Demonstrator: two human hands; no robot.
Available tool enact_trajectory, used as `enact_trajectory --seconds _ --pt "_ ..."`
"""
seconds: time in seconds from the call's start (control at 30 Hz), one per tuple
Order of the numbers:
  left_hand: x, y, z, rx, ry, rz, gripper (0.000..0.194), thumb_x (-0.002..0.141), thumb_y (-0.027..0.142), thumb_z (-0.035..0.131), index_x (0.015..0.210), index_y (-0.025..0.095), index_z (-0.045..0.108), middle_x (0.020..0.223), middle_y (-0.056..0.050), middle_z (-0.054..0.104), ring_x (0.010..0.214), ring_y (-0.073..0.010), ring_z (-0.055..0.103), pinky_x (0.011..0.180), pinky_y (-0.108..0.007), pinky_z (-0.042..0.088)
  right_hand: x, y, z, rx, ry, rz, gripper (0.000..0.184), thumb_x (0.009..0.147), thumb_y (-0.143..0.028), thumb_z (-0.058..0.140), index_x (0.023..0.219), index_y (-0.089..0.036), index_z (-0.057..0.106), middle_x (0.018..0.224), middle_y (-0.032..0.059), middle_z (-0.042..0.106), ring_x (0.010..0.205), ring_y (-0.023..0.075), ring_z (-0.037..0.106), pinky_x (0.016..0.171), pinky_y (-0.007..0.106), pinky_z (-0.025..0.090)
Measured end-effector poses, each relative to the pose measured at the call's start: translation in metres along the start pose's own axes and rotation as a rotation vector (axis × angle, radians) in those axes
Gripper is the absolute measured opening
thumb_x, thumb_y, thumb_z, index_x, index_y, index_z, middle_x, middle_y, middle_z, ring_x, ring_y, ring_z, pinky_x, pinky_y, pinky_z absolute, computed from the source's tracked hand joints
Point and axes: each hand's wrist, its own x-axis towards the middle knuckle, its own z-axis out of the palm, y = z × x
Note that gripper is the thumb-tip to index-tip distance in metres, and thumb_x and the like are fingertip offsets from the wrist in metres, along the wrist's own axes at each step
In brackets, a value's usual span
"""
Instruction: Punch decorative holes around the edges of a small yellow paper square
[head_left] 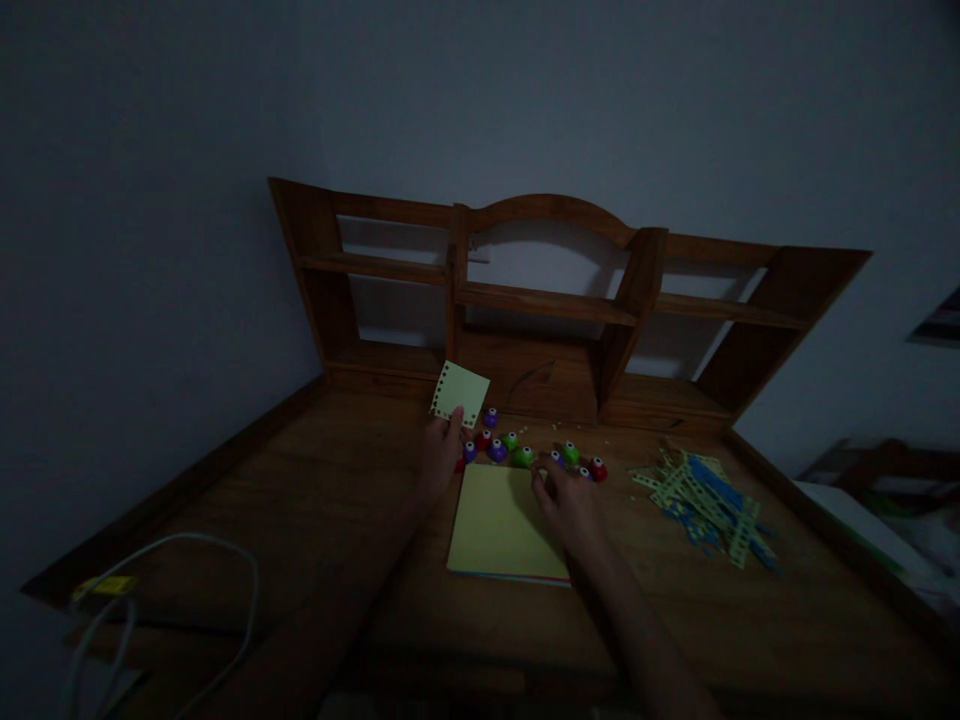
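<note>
My left hand (444, 448) pinches a small pale yellow sheet of paper (463, 388), raised above the desk, with rows of holes along its left and lower edges. Over the top right part of a stack of square coloured paper (499, 525), a pale yellow sheet uppermost, is my right hand (566, 500). Its thumb and forefinger are bent together; whatever lies between them is too dark to make out. Just beyond the stack stand several small domed pieces that look like craft punches, among them a purple one (491, 418), a green one (523, 457) and a red one (598, 469).
Punched yellow and blue paper strips (705, 505) lie heaped at the right. A wooden shelf unit (547, 300) stands along the back of the desk (315, 500). A white cable (251, 570) loops at the front left beside a yellow object (109, 586). Tiny paper bits lie scattered.
</note>
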Motion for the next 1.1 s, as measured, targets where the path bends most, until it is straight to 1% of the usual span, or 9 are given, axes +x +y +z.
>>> enact_trajectory --seconds 0.2,0.4,0.5,0.6,0.7,0.8,0.97,1.1 --pt "0.0 0.0 -0.001 0.039 -0.014 0.023 0.052 0.084 0.057 0.043 0.056 0.016 0.059 0.042 -0.001 0.052 0.046 -0.016 0.053 0.048 -0.025 0.036 0.001 -0.001 0.0 -0.021 -0.027 -0.005 0.024 0.093 -0.029 0.039 0.103 -0.022 0.059 0.072 0.003 0.069 0.064 0.0179 0.065 0.059 0.024 0.035" --pt "-0.002 0.003 0.0 0.061 -0.011 0.026 0.053 0.083 0.057 0.043 0.055 0.016 0.06 0.044 -0.003 0.055 0.047 -0.0171 0.055 0.049 -0.026 0.037 0.0 -0.006 0.001 -0.068 -0.077 -0.005 0.022 0.093 -0.029 0.04 0.098 -0.023 0.06 0.069 0.0015 0.068 0.062 0.0176 0.064 0.056 0.025 0.032" --pt "-0.001 0.002 -0.001 0.088 -0.039 0.026 0.055 0.084 0.057 0.041 0.054 0.015 0.06 0.043 -0.004 0.055 0.047 -0.0176 0.055 0.048 -0.026 0.037 -0.001 -0.007 0.001 -0.098 -0.074 -0.01 0.022 0.093 -0.03 0.04 0.098 -0.022 0.06 0.069 0.0022 0.068 0.064 0.0184 0.065 0.056 0.025 0.031" --pt "0.0 0.001 -0.002 0.132 -0.057 0.061 0.053 0.084 0.055 0.044 0.054 0.015 0.063 0.04 -0.002 0.053 0.044 -0.0166 0.054 0.049 -0.026 0.038 -0.002 -0.007 0.001 -0.104 -0.06 -0.026 0.025 0.094 -0.031 0.037 0.099 -0.023 0.06 0.069 0.0018 0.068 0.064 0.0186 0.065 0.056 0.026 0.031" --pt "-0.001 0.001 -0.003 0.144 -0.069 0.066 0.051 0.084 0.053 0.045 0.059 0.015 0.067 0.036 0.0 0.049 0.039 -0.0143 0.05 0.047 -0.024 0.037 -0.002 -0.006 0.002 -0.093 -0.07 -0.026 0.026 0.094 -0.031 0.037 0.1 -0.023 0.061 0.068 0.0018 0.068 0.064 0.0183 0.065 0.057 0.026 0.032" --pt "-0.003 0.001 -0.003 0.091 -0.073 0.042 0.05 0.083 0.052 0.047 0.065 0.013 0.07 0.035 0.001 0.047 0.036 -0.0127 0.047 0.044 -0.023 0.035 -0.001 -0.006 0.002 -0.093 -0.079 -0.031 0.026 0.094 -0.031 0.036 0.1 -0.022 0.061 0.07 0.0023 0.069 0.065 0.0185 0.065 0.058 0.025 0.033" --pt "-0.001 -0.005 -0.003 -0.024 -0.06 0.034 0.046 0.081 0.05 0.051 0.089 0.01 0.073 0.038 0.002 0.048 0.037 -0.0106 0.043 0.042 -0.021 0.032 -0.001 -0.006 0.001 -0.095 -0.092 -0.043 0.025 0.094 -0.03 0.037 0.098 -0.023 0.061 0.072 0.0021 0.069 0.066 0.0184 0.065 0.058 0.025 0.033" --pt "0.002 -0.008 -0.004 -0.059 -0.055 0.013 0.047 0.08 0.05 0.052 0.091 0.009 0.072 0.039 0.002 0.047 0.038 -0.0108 0.045 0.044 -0.021 0.033 -0.002 -0.007 0.001 -0.129 -0.113 -0.034 0.026 0.094 -0.031 0.037 0.098 -0.023 0.061 0.072 0.0026 0.07 0.064 0.0187 0.065 0.055 0.025 0.031"
